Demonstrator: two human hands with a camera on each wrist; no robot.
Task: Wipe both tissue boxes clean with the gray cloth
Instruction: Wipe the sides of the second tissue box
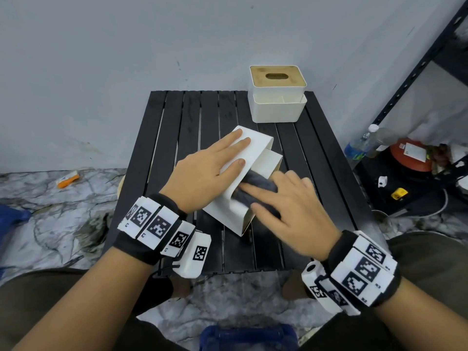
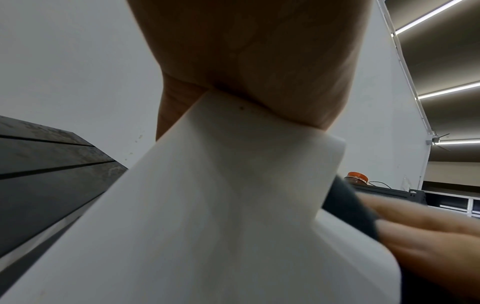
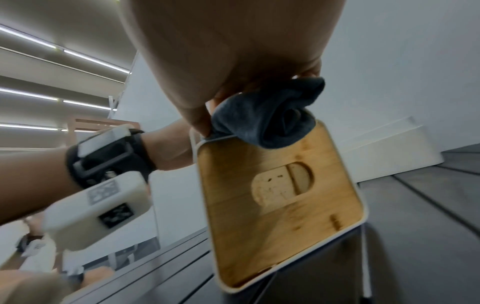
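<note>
The near tissue box [image 1: 243, 173] lies tipped on its side at the middle of the black slatted bench [image 1: 177, 117], its wooden lid [image 3: 280, 205] facing the person's right. The gray cloth [image 1: 255, 191] is bunched on the box's upturned side by the lid edge, under the right hand [image 1: 288, 211], whose fingers [image 1: 255, 191] lie spread and fairly straight, pressing it down. The left hand [image 1: 202, 171] rests flat on the box, fingers extended. Beyond the box, at the bench's far right corner, the second tissue box [image 1: 277, 93] stands upright.
</note>
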